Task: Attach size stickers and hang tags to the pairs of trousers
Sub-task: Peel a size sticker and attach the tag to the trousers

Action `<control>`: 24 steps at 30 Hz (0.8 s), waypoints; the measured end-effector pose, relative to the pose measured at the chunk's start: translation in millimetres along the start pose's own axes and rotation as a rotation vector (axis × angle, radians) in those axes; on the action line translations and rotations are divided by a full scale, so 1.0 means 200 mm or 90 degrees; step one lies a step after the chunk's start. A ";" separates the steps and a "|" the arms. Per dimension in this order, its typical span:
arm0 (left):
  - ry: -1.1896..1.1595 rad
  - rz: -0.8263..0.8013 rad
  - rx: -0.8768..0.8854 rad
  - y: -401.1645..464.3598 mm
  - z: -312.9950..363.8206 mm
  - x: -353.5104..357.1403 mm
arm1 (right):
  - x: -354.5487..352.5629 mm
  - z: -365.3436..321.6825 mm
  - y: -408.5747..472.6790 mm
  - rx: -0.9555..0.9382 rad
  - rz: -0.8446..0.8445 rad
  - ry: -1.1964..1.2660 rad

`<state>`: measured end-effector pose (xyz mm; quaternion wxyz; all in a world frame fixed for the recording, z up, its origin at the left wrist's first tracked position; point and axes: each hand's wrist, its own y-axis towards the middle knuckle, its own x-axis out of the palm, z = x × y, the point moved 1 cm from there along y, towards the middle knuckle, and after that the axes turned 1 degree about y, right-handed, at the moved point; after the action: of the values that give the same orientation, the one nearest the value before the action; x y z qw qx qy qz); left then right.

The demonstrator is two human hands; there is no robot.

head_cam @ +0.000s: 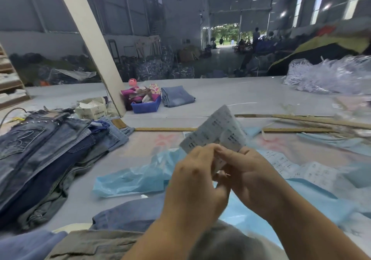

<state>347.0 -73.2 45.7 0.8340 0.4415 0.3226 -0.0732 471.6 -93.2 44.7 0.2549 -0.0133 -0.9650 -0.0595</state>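
Note:
Both hands meet in the middle of the view over a white printed sticker sheet [217,131] that stands up and curls above the fingers. My left hand [192,177] pinches the sheet's lower edge, and my right hand [247,177] pinches it from the other side, fingertips touching. A pile of blue jeans [46,151] lies on the left of the table. One blue pair of trousers [128,213] lies under my forearms near the front edge. More printed sheets [287,165] lie flat to the right.
A crumpled blue plastic bag [136,177] lies left of my hands. A wooden ruler [166,129] runs across the table. Further back stand a blue crate [146,106], folded jeans [176,96], a small white box [92,108], a slanted post [90,36] and a clear plastic heap [329,76].

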 end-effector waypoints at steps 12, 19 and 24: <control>-0.431 -0.271 -0.202 -0.14 -0.12 -0.05 | -0.02 0.02 -0.26 -0.049 0.171 -0.004; -0.528 -0.255 -0.283 -0.11 -0.17 0.01 | -0.10 0.10 -0.23 -0.115 0.127 -0.108; -0.555 -0.315 -0.309 -0.13 -0.19 0.05 | -0.14 0.17 -0.21 -0.100 0.108 -0.048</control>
<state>326.1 -58.0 6.4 0.9262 0.0765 0.0495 -0.3659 478.0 -131.5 -2.6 0.2209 -0.1174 -0.9616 -0.1125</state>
